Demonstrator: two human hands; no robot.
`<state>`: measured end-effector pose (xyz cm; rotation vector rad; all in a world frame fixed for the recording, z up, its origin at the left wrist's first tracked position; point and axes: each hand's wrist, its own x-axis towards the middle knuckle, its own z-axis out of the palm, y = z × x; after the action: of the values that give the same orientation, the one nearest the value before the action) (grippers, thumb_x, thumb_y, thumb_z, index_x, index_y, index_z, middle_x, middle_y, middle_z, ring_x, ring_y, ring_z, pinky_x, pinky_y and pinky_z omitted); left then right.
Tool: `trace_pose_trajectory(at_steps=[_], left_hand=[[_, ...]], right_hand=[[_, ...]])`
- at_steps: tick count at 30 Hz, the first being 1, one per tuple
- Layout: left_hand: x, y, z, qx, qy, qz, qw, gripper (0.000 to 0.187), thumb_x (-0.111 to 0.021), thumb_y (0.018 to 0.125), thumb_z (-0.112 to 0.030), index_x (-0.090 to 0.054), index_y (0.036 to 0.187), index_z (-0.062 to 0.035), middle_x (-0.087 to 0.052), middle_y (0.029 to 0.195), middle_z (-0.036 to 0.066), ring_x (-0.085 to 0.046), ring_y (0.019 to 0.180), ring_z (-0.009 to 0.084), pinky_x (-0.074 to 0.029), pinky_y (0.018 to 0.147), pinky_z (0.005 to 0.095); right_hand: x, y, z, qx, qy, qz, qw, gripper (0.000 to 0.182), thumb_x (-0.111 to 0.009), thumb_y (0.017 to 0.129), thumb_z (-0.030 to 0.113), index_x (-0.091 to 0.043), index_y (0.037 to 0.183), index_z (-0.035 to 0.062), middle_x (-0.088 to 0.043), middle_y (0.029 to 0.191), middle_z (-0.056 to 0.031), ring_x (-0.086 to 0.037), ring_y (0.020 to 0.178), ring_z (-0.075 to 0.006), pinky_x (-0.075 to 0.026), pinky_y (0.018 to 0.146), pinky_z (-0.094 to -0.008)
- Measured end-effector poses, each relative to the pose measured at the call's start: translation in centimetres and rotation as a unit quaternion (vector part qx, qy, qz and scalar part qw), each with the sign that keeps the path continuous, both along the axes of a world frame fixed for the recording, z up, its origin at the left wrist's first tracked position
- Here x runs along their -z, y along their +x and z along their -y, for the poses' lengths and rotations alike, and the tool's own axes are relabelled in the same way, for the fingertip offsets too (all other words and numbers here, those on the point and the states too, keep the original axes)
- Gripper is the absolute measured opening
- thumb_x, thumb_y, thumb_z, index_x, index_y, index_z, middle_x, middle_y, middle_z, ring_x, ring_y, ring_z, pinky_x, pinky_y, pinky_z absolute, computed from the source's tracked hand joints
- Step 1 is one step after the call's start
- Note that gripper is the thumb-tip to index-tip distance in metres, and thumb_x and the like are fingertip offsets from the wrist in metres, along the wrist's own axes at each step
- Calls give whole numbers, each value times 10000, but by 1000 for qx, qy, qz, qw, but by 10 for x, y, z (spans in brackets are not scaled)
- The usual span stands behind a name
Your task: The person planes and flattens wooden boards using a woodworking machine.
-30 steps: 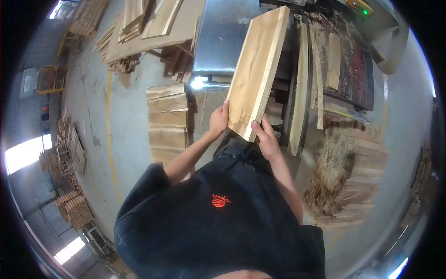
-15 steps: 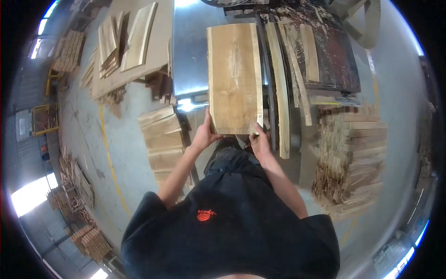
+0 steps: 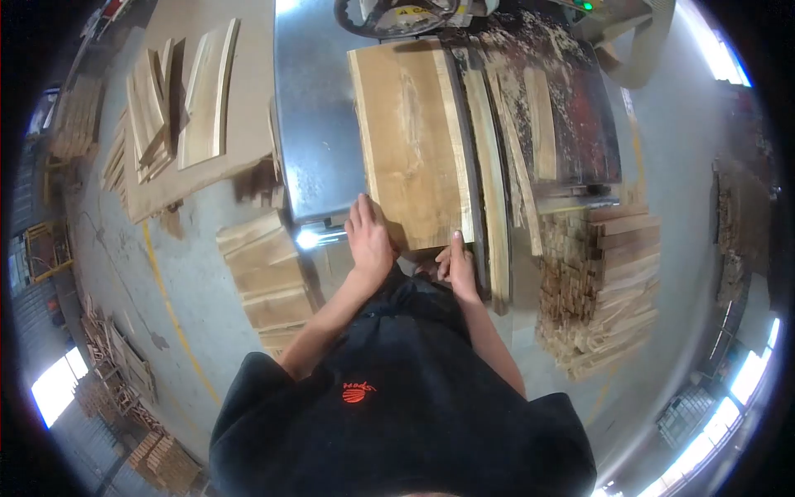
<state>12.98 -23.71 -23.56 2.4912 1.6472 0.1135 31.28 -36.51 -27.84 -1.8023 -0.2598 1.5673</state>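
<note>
A wide pale wooden board (image 3: 410,145) lies flat on the steel machine table (image 3: 315,124), its far end near the saw housing (image 3: 389,16). My left hand (image 3: 368,240) rests flat on the board's near left corner, fingers spread. At the near right corner my right hand (image 3: 460,263) presses against the board's end, fingers curled at its edge. A dark fence rail (image 3: 474,166) runs along the board's right side.
Narrow offcut strips (image 3: 538,124) and sawdust lie on the dark bed right of the fence. A stack of cut slats (image 3: 600,290) stands lower right. Short boards (image 3: 261,265) are piled on the floor at left, more planks (image 3: 186,99) on a platform beyond.
The board has come down from a tilted, lifted position to lie flat on the table and slid away toward the saw. My left hand moved onto its top face.
</note>
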Motion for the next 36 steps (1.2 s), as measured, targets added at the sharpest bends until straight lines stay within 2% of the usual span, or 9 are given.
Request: trace_pose_trajectory(at_steps=[5, 17, 22, 24, 26, 30, 31, 32, 36], left_hand=[[-4, -6, -70, 12, -92, 140, 986, 946, -962, 436, -232, -632, 1248, 125, -474, 1534, 222, -447, 1407, 396, -375, 1092, 527], [16, -17, -213, 88, -30, 297, 950, 1101, -925, 431, -584, -664, 1295, 47, -537, 1517, 194, -447, 1445, 341, -347, 1123, 515], [6, -55, -306, 201, -169, 409, 874, 603, -842, 724, -521, -771, 1088, -46, -654, 1332, 183, -599, 1259, 352, -464, 1009, 478], [-13, -102, -366, 155, 63, 345, 923, 454, -825, 781, -468, -750, 934, -47, -690, 1150, 189, -639, 1108, 375, -495, 963, 512], [-5, -168, -428, 20, 111, 213, 970, 512, -828, 817, -399, -721, 1207, -85, -692, 1242, 177, -640, 1172, 365, -494, 1032, 499], [33, -316, -495, -240, 306, 86, 917, 612, -815, 838, -474, -682, 1276, -68, -691, 1219, 253, -621, 1195, 454, -405, 1055, 592], [39, -338, -492, -325, 145, 221, 908, 774, -756, 851, -602, -609, 1388, -63, -691, 1204, 300, -649, 1165, 468, -402, 1060, 617], [33, -350, -491, -426, 12, 43, 904, 772, -692, 864, -676, -673, 1303, -41, -724, 1090, 306, -688, 1081, 462, -471, 989, 600], [62, -344, -465, -399, 255, 99, 875, 554, -643, 923, -513, -757, 1145, -18, -729, 1009, 255, -677, 987, 453, -531, 894, 547]], right_hand=[[-24, 2, -85, 207, -34, -133, 969, 653, -539, 1017, 653, -591, 835, 28, -325, 566, 61, -316, 440, -74, -210, 403, -246], [-12, 23, -222, 280, -4, -53, 958, 616, -596, 989, 653, -325, 659, 209, -233, 555, 72, -243, 419, -84, -184, 371, -251], [-12, 32, -248, 287, -3, -56, 956, 584, -615, 972, 664, -414, 720, 177, -286, 555, 63, -300, 425, -86, -240, 366, -239], [-13, 36, -264, 288, -9, -33, 957, 580, -611, 972, 668, -452, 755, 154, -296, 556, 59, -302, 425, -86, -245, 366, -242], [-19, 29, -282, 303, -23, 5, 953, 588, -597, 982, 667, -488, 786, 123, -295, 558, 52, -295, 427, -88, -238, 365, -249], [4, 45, -296, 290, 29, -51, 955, 497, -596, 990, 651, -549, 842, 179, -327, 584, 54, -291, 447, -81, -217, 395, -254], [-1, 42, -302, 286, 38, -48, 956, 477, -594, 993, 647, -564, 859, 191, -327, 591, 57, -284, 452, -82, -214, 403, -256], [-8, 40, -310, 288, 46, -40, 956, 457, -593, 995, 644, -579, 875, 203, -328, 598, 60, -277, 456, -82, -212, 411, -257], [0, 45, -329, 261, 72, 13, 963, 489, -577, 1021, 603, -630, 883, 137, -407, 598, 55, -374, 465, -62, -224, 404, -249]])
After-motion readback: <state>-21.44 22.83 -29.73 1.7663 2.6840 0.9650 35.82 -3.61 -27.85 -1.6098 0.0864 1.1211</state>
